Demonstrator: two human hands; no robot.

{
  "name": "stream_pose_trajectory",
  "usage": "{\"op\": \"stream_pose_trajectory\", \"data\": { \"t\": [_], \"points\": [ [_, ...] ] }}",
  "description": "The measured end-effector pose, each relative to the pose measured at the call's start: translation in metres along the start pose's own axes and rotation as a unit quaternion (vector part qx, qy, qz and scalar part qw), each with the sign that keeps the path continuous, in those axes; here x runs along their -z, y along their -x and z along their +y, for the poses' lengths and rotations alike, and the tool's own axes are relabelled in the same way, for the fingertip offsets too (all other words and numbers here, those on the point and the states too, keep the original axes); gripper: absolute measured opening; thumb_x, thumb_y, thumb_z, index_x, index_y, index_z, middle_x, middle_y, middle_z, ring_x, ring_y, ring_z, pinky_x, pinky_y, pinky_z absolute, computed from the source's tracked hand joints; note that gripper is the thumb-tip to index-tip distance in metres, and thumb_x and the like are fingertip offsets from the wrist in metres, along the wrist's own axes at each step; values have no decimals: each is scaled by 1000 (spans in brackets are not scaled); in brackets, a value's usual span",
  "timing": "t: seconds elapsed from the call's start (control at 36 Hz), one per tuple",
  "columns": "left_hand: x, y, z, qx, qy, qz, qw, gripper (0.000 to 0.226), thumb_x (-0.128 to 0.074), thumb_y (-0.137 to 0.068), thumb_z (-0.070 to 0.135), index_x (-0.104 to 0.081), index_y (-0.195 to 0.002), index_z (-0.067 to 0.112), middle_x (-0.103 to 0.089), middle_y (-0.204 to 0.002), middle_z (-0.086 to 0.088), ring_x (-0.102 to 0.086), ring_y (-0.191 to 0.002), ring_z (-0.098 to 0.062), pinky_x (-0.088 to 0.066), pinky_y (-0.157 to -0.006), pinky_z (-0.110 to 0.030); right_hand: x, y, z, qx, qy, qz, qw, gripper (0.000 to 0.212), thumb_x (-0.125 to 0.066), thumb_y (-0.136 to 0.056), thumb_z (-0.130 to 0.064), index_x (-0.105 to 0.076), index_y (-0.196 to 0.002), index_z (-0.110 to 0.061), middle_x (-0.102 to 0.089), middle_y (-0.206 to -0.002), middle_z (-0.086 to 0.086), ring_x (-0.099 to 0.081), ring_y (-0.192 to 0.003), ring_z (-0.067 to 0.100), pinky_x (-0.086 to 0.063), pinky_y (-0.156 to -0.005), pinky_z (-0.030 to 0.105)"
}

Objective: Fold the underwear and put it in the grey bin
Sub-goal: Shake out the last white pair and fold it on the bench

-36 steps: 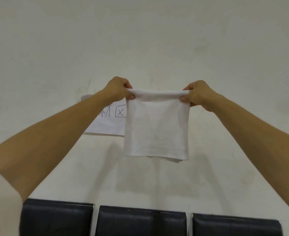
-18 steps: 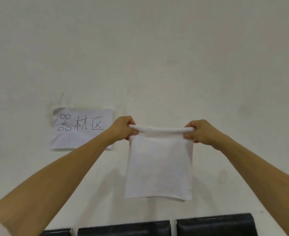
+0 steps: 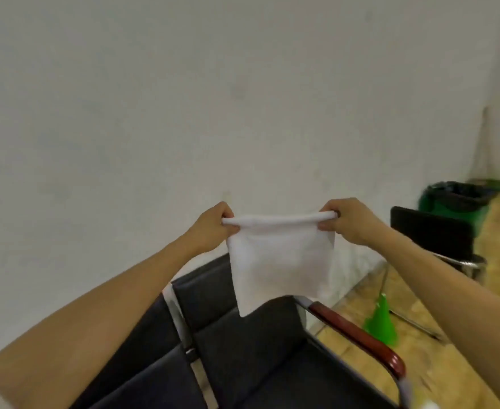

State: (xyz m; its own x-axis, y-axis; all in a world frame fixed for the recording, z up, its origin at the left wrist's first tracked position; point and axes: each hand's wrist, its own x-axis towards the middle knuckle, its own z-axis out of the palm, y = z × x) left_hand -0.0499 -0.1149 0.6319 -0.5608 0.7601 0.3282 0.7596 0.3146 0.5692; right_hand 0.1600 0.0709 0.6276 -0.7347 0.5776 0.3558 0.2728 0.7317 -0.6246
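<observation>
The white underwear (image 3: 278,261) hangs in the air in front of me as a folded, roughly square piece. My left hand (image 3: 213,228) pinches its upper left corner and my right hand (image 3: 346,221) pinches its upper right corner, stretching the top edge level between them. The cloth's lower edge dangles above a black chair seat. No grey bin is in view.
A row of black padded chairs (image 3: 243,343) with a red-brown armrest (image 3: 358,338) stands below against the white wall. Another black chair (image 3: 431,231) stands to the right. A green cone (image 3: 381,320) sits on the wooden floor, and a green bin (image 3: 455,199) with a black liner stands at the far right.
The view has swung down and to the right; the wall sign has left the frame and the chairs, floor and green bin have come in. Both hands still hold the cloth stretched.
</observation>
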Motion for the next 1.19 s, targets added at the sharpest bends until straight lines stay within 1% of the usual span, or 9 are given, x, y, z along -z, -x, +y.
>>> {"op": "stream_pose_trajectory", "data": {
  "t": [0.06,0.14,0.33,0.53,0.61,0.81,0.92,1.06,1.19],
  "points": [
    [-68,-6,36,-38,-22,-44,998,19,-59,-88,15,-43,-78,20,-52,-80,3,-46,-73,-15,-36,-59,-25,24,36,60,-50,16,21,998,5,-66,-85,-13,-65,-90,-13,-59,-86,2,-54,-81,19,-38,-66,27],
    [-178,7,81,-75,-47,-121,989,15,-60,-87,13,-46,-82,16,-52,-82,2,-47,-78,-17,-33,-57,-22,48,104,152,-135,36,36,990,18,-69,-83,-12,-68,-100,-7,-59,-90,4,-54,-88,20,-36,-74,26],
    [-422,72,170,-104,-33,-279,954,10,-59,-86,15,-50,-86,13,-55,-83,1,-49,-76,-17,-38,-61,-24,82,273,342,-338,61,43,938,8,-58,-87,-11,-63,-92,-7,-57,-87,7,-52,-81,21,-32,-54,26],
    [-629,145,190,-92,-6,-365,926,9,-58,-87,6,-50,-83,8,-48,-73,2,-45,-68,-13,-33,-55,-13,57,407,503,-436,30,26,899,8,-51,-91,-12,-57,-86,-16,-60,-89,7,-53,-82,24,-43,-67,34],
    [-656,171,176,-58,14,-380,923,12,-59,-88,8,-51,-80,11,-52,-77,-1,-48,-72,-16,-34,-57,-17,38,441,521,-454,20,21,891,9,-51,-91,-11,-57,-88,-18,-57,-85,2,-53,-82,23,-45,-69,35],
    [-850,249,80,11,-4,-452,892,5,-56,-89,8,-55,-84,9,-60,-82,-7,-54,-73,-21,-42,-58,-26,-93,551,665,-508,-16,-37,860,9,-51,-94,-14,-59,-91,-15,-59,-83,-1,-55,-76,19,-45,-64,30],
    [-932,283,17,4,-31,-483,875,23,-56,-89,7,-50,-73,23,-59,-79,-3,-54,-68,-17,-41,-57,-26,-173,598,723,-540,-45,-49,839,9,-50,-94,-14,-58,-94,-17,-58,-83,-4,-54,-73,13,-44,-61,23],
    [-975,328,-48,-12,-107,-537,836,36,-55,-87,6,-40,-69,34,-59,-80,-5,-57,-74,-22,-48,-67,-36,-258,646,750,-582,-90,-69,805,9,-51,-95,-13,-58,-92,-19,-53,-71,-6,-46,-59,8,-35,-52,20],
    [-962,353,-76,-33,-214,-577,788,25,-48,-84,7,-37,-75,28,-59,-85,-2,-54,-77,-20,-41,-64,-30,-312,669,729,-618,-147,-119,763,10,-52,-93,-18,-58,-89,-26,-63,-87,-3,-56,-76,12,-42,-62,22]
  ]
}}
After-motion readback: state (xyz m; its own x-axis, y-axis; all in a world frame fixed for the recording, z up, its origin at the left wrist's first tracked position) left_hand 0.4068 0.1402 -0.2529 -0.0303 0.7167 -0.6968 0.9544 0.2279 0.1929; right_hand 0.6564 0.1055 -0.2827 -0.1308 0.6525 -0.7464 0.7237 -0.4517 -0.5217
